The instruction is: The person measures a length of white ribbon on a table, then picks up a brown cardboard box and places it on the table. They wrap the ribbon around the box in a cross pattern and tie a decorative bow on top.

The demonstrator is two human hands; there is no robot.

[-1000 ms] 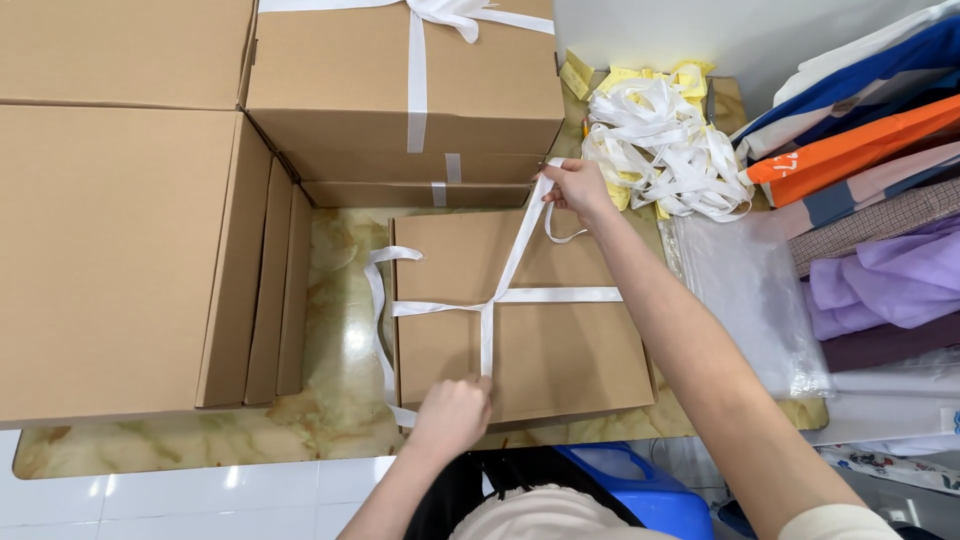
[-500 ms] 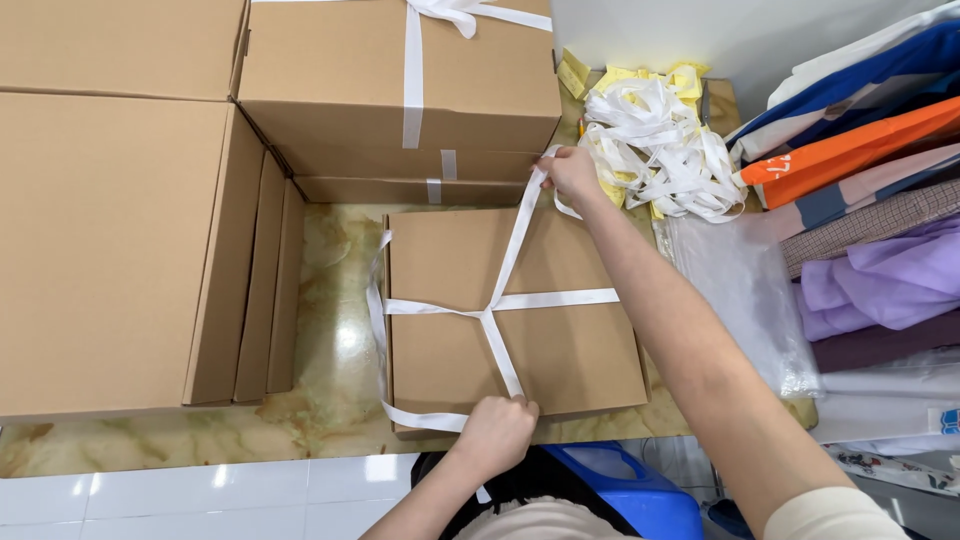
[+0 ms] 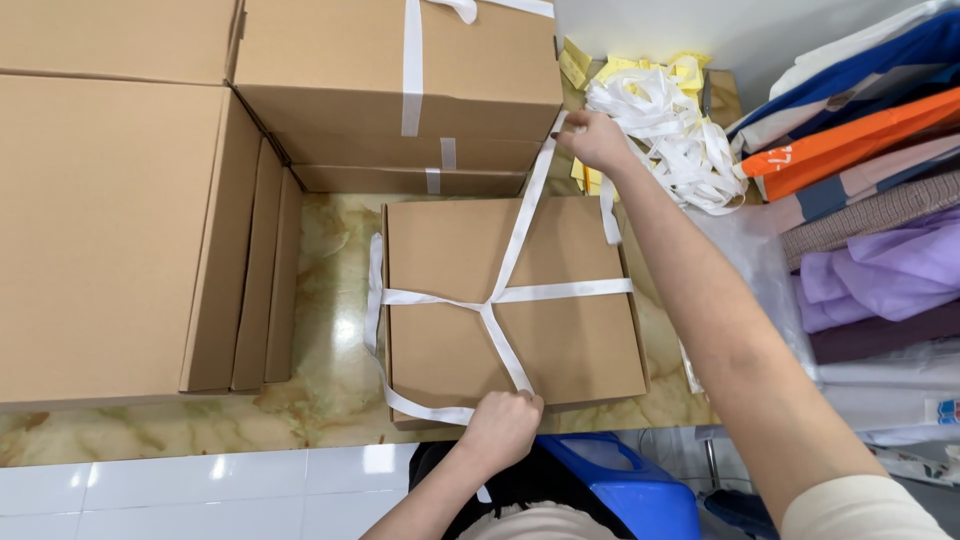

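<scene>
Head view shows us that since a moment ago our left hand (image 3: 503,428) has slid to the near edge of the flat cardboard box (image 3: 515,300) on the table (image 3: 320,300), fingers clenched on the white strap (image 3: 508,262), while our right hand (image 3: 597,140) pinches its far end taut, tightening the cross.

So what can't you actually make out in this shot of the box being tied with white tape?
- Head view: what is inside the flat cardboard box; its closed lid hides it.
- How the white strap runs beneath; the box covers it.
- The left hand curls over the strap end, hiding the fingers' grip.
- The right hand likewise.
- The blue bin is cut off by the bottom edge.
</scene>
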